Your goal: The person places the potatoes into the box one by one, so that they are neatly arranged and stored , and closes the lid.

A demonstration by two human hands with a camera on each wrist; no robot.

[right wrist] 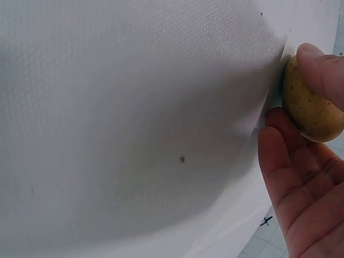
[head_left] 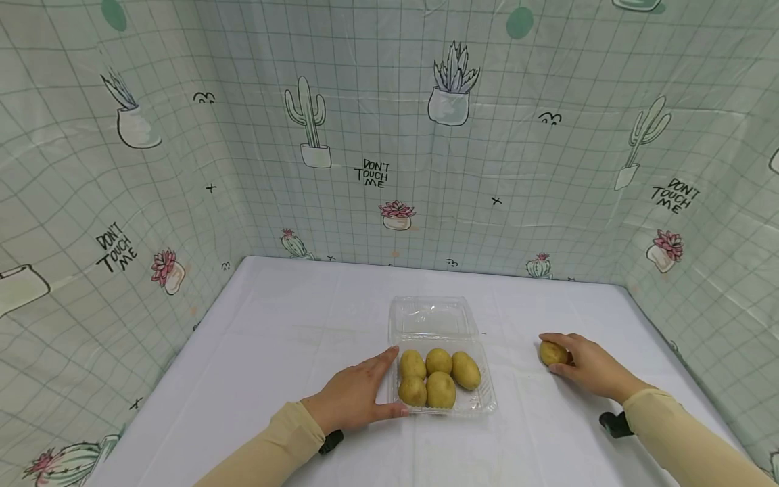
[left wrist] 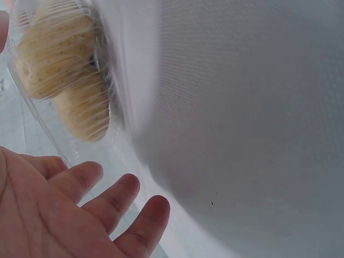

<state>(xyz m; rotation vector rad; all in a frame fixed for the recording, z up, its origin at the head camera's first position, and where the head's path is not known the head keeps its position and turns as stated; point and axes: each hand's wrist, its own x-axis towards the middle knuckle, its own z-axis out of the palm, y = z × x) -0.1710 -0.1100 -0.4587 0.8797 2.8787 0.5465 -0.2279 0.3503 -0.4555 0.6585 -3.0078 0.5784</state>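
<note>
A clear plastic clamshell box [head_left: 485, 404] lies on the table with its lid [head_left: 431, 318] folded back. Inside the box are several yellow potatoes [head_left: 441, 390], in two rows at its left and middle. My left hand [head_left: 356, 394] is spread at the box's left side, thumb by the front corner and fingertips by the back corner. In the left wrist view, the ribbed box wall [left wrist: 110, 88] stands before the extended fingers [left wrist: 115, 199]. Well right of the box, my right hand [head_left: 587, 365] grips a single potato [head_left: 552, 354] between thumb and fingers, close over the table.
A white cloth covers the table [head_left: 292, 304]. Patterned fabric walls [head_left: 377, 115] with cactus drawings stand at the back and both sides. Dark straps [head_left: 616, 425] show at both wrists. A small dark speck [right wrist: 182, 159] lies on the cloth near the right hand.
</note>
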